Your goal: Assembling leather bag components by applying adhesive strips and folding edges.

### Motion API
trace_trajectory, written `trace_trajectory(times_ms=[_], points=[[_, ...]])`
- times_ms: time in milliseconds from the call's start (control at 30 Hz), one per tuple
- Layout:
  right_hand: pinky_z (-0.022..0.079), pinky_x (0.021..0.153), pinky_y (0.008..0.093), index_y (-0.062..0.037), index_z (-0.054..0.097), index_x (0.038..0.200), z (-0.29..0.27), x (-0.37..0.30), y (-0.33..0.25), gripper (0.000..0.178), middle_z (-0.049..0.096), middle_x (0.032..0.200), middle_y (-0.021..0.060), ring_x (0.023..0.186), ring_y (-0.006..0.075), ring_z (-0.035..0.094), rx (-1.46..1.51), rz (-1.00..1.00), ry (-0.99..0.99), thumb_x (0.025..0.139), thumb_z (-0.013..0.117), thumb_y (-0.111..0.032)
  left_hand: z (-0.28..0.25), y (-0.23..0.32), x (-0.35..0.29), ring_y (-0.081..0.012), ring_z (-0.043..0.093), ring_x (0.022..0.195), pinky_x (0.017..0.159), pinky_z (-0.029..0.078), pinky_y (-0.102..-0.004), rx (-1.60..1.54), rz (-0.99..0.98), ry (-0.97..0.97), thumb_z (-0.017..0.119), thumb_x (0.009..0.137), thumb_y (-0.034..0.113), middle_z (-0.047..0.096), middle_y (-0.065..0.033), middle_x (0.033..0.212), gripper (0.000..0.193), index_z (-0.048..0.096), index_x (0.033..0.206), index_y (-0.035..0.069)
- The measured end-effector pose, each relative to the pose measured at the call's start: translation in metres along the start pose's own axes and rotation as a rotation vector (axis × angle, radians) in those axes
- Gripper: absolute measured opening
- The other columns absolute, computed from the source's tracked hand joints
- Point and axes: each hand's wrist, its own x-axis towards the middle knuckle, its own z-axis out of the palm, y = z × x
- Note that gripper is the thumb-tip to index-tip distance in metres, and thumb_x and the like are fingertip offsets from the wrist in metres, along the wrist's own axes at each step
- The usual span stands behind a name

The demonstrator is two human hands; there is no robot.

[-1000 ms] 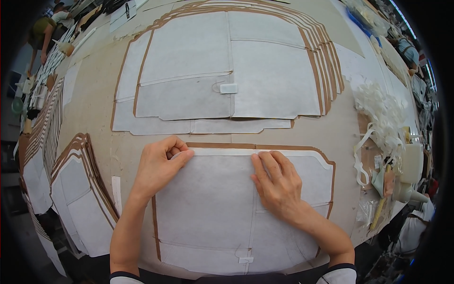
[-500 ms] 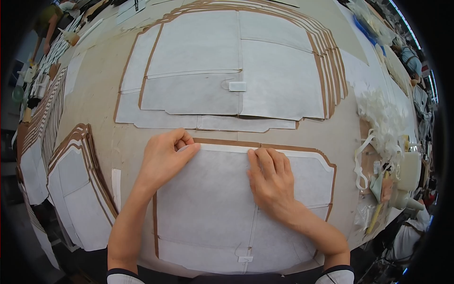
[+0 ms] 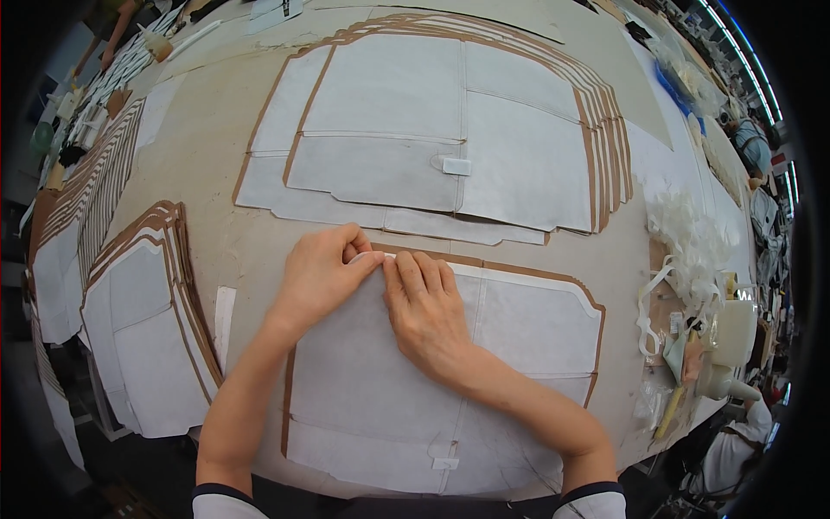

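Before me lies a fabric panel (image 3: 536,337) with a pale grey-white backing and brown edges. A narrow white strip (image 3: 519,278) runs along its far edge and bends down at the right corner. At the left part of that edge, my left hand (image 3: 324,272) pinches the strip between thumb and forefinger, its other fingers curled. Right beside it, my right hand (image 3: 428,311) lies palm down, its fingertips pressing the strip onto the panel. The panel's far left corner is hidden under my left hand. A small white tag (image 3: 445,464) sits on the panel's near part.
Beyond it rests a fanned stack of similar panels (image 3: 380,86). Another panel pile (image 3: 143,320) and striped cloth (image 3: 108,182) lie at the left. White ribbon scraps (image 3: 687,246), a yellow tool (image 3: 668,413) and a pale container (image 3: 733,333) crowd the right edge.
My right hand has slid left along the strip, up to my left hand. The left hand keeps its pinch near the same spot. The view has shifted slightly.
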Motion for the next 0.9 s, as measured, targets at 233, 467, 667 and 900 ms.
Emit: trace_trajectory(times_ms=[233,467,667,900], points=[[0.043,0.091,0.0481,0.0161,0.058,0.118,0.0,0.003,-0.003,0.049,0.053,0.119,0.0237,0.11,0.0359,0.053,-0.029,-0.025,0.033,0.073,0.062,-0.005,-0.016,-0.017,-0.031,-0.0066,0.058,0.061,0.053,0.045,-0.0221,-0.326,-0.266,0.099,0.071,0.091,0.016,0.065,-0.0019,0.069,0.016,0.07,0.089,0.0],[0.043,0.089,0.0487,0.015,0.057,0.121,-0.002,0.006,-0.007,0.052,0.052,0.12,0.0228,0.11,0.0355,0.052,-0.074,-0.033,-0.027,0.073,0.062,-0.005,-0.012,-0.025,-0.029,-0.0064,0.06,0.062,0.051,0.047,-0.0217,-0.256,-0.227,0.144,0.073,0.09,0.016,0.065,-0.002,0.068,0.017,0.07,0.088,0.0],[0.043,0.088,0.0485,0.014,0.057,0.121,-0.002,0.01,-0.006,0.051,0.052,0.12,0.0219,0.109,0.0346,0.053,-0.074,-0.038,-0.013,0.074,0.061,-0.006,-0.016,-0.022,-0.024,-0.0066,0.06,0.06,0.049,0.047,-0.0217,-0.287,-0.272,0.109,0.074,0.089,0.016,0.064,-0.0021,0.067,0.018,0.069,0.085,0.0],[0.043,0.09,0.0461,0.0136,0.058,0.12,0.007,0.017,-0.01,0.049,0.054,0.118,0.0211,0.111,0.0333,0.053,-0.025,-0.052,0.008,0.075,0.061,-0.005,-0.016,-0.022,-0.024,-0.0066,0.059,0.057,0.047,0.046,-0.0216,-0.298,-0.274,0.093,0.074,0.089,0.015,0.064,-0.0022,0.066,0.017,0.068,0.084,-0.001]])
